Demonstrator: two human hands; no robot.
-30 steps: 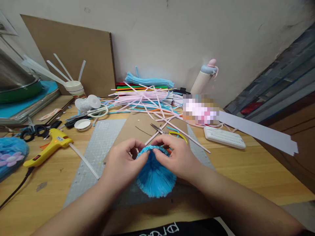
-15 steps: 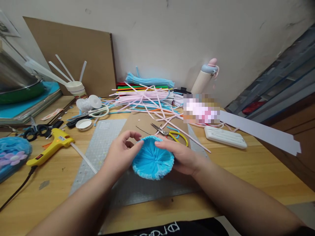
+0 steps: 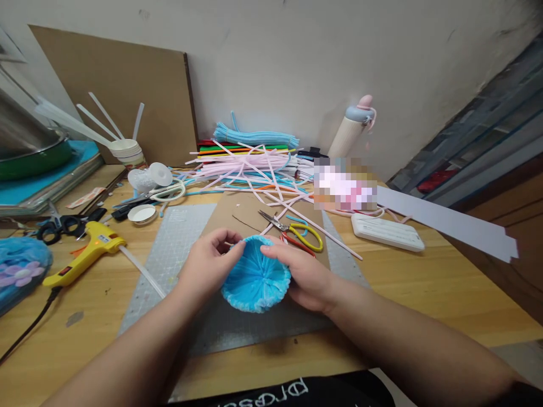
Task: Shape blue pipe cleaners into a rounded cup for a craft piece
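grey gridded cutting mat (image 3: 237, 333) lies beneath | round, fuzzy, pleated blue bowl (image 3: 257, 280) sits over it, mouth and axis tipped up toward the near side | right hand (image 3: 303, 268) grips its right rim, thumb inside | left hand (image 3: 210, 257) half curls at left rim, hold unclear | white letters (image 3: 280, 392) on black fabric (image 3: 343, 387), hard to read

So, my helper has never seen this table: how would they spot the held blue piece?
On the wooden table lies a grey mat. Above it, left hand and right hand hold the blue piece. Unlike the straight blue bundle behind, it's an open, pleated cup.
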